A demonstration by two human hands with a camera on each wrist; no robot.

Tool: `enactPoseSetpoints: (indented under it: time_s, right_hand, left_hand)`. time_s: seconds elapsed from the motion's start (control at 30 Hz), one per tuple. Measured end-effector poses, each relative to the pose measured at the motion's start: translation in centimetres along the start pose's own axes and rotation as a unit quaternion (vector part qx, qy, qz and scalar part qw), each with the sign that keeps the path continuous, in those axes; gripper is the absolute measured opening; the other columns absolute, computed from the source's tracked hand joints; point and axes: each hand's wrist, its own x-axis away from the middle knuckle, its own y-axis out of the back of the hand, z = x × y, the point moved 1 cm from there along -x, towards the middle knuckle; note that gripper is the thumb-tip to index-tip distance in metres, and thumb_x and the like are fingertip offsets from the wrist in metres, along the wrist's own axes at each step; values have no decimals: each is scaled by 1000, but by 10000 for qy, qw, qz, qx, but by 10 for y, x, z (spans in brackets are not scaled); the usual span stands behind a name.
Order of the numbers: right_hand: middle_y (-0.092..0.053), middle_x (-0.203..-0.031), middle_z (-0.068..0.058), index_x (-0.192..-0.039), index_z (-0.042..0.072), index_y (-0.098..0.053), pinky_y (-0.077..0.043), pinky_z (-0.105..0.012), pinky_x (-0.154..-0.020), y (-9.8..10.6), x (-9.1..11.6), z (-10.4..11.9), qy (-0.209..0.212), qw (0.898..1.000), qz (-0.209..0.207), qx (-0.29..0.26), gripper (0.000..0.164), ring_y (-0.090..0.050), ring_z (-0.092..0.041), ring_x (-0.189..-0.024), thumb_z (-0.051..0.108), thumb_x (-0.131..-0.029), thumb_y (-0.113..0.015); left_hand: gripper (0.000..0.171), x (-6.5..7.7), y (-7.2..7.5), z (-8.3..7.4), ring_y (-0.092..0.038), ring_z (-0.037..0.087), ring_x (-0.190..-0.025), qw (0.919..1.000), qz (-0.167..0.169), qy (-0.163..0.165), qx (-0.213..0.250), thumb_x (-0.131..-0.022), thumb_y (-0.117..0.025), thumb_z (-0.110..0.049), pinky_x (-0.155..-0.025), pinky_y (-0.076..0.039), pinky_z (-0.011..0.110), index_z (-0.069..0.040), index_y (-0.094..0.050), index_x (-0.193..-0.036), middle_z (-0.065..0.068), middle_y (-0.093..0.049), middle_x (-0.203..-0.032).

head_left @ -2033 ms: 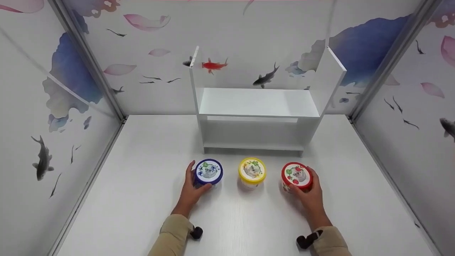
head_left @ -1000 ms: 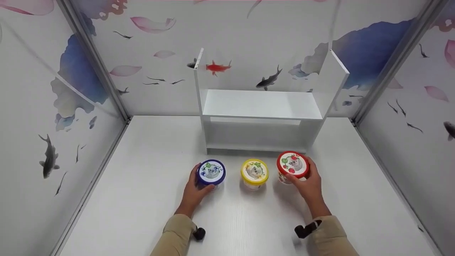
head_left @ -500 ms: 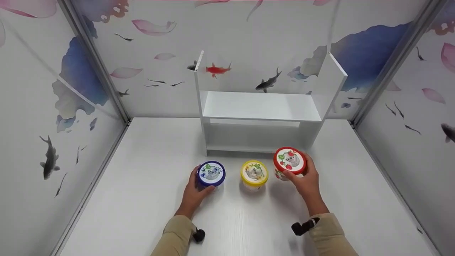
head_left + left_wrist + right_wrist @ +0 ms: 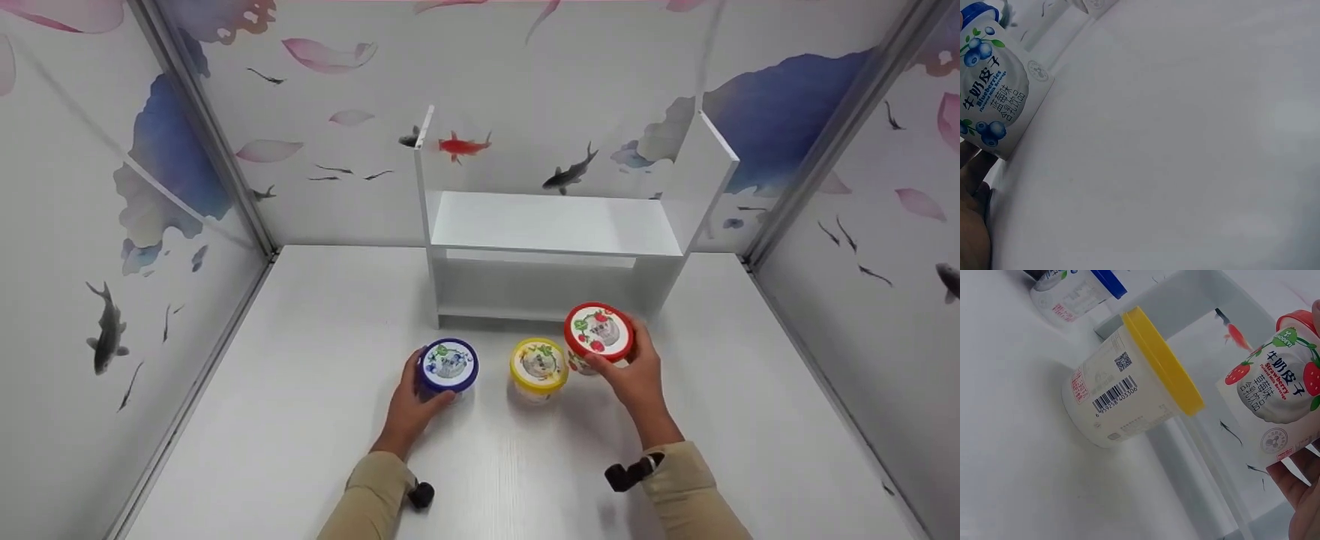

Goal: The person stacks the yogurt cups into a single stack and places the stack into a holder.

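Note:
My left hand (image 4: 410, 405) grips the blue-lidded blueberry milk drink cup (image 4: 449, 365), which stands on the white table. Blueberries are printed on the side of this cup (image 4: 996, 90) in the left wrist view. My right hand (image 4: 635, 375) holds the red-lidded strawberry cup (image 4: 598, 331) raised off the table, slightly tilted, its lid just overlapping the yellow one in the head view. Between the two hands stands the yellow-lidded cup (image 4: 538, 365), untouched. In the right wrist view its barcode side (image 4: 1117, 388) faces the camera, with the strawberry cup (image 4: 1280, 382) held at the right.
A white two-tier shelf (image 4: 555, 225) with tall side panels stands behind the cups. White walls (image 4: 337, 195) painted with fish and petals enclose the table (image 4: 315, 322) at the back and both sides.
My right hand has lifted the strawberry cup and carried it forward and left, close beside the yellow-lidded cup. The left hand stays around the blueberry cup.

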Motion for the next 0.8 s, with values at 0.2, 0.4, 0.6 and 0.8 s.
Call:
enactPoseSetpoints:
  time_s: [0.2, 0.4, 0.6, 0.8]
  right_hand:
    - [-46, -149, -13, -155, 9, -33, -44, -45, -111, -10, -1, 5, -35, 10000, 58, -60, 100, -47, -29, -134, 35, -77, -90]
    - [-47, -148, -13, -155, 8, -33, -44, -44, -111, -23, 0, 10, 154, 9996, 195, -128, 100, -49, -28, -133, 33, -76, -91]
    - [-48, -148, -12, -155, 8, -33, -44, -43, -111, -36, 1, 13, 188, 9989, 395, -179, 101, -49, -27, -133, 31, -76, -91]
    - [-48, -149, -13, -156, 7, -31, -44, -45, -111, -48, 2, 16, 124, 9981, 567, -207, 103, -48, -29, -135, 34, -76, -91]
  left_hand:
    - [105, 0, 0, -1, -31, 37, -149, 10000, -36, -25, -7, -76, -89, -39, -121, -22, 56, -22, -28, -159, 14, -33, -162]
    - [105, 0, 1, 2, -34, 38, -147, 9999, -41, -107, -22, -75, -88, -42, -120, -24, 56, -22, -28, -159, 14, -34, -162]
    - [104, -1, 2, 4, -34, 39, -147, 9999, -16, -162, 17, -76, -88, -43, -120, -23, 57, -22, -29, -159, 16, -35, -161]
    - [104, -1, 2, 5, -32, 39, -148, 9999, 14, -151, 60, -77, -88, -40, -121, -23, 57, -22, -28, -159, 16, -33, -162]
